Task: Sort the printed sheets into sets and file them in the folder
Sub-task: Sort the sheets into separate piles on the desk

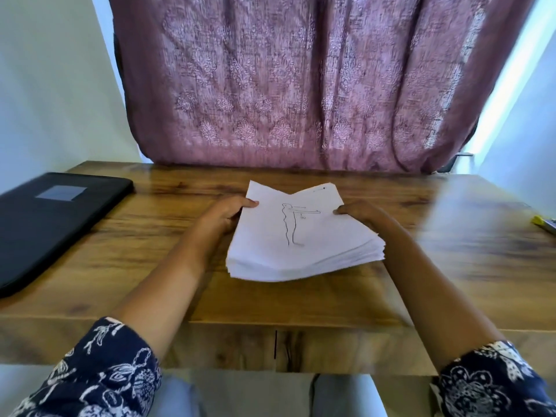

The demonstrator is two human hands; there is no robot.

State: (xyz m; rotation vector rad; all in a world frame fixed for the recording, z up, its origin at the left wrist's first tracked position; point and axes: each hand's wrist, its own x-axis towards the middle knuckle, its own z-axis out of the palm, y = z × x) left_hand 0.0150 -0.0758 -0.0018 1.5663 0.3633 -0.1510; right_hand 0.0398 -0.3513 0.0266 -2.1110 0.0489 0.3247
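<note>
- A mauve patterned fabric curtain (301,85) hangs behind the far edge of the table and fills most of the upper view.
- A broad table (451,251) of glossy brown wood with dark grain spans the scene. Its near edge faces the person.
- A flat black folder (45,230) with a grey rectangular label on its cover lies closed on the table's left side, well apart from the paper.
- A thick stack of white printed sheets (316,254) sits at the table's middle, between the two hands. The top sheet bears a thin line drawing of a standing figure with an outstretched arm. The far end of the stack bows upward; whether the near edge rests on the wood cannot be told.
- Two dark blue sleeves with a white floral print (99,371) cover the upper forearms at the bottom corners.
- The left hand (224,216) grips the stack's left edge, thumb on top and fingers curled beneath.
- The right hand (361,213) grips the stack's right edge in the same way.
- A small yellow object (544,222), blurred, lies at the table's right margin.
</note>
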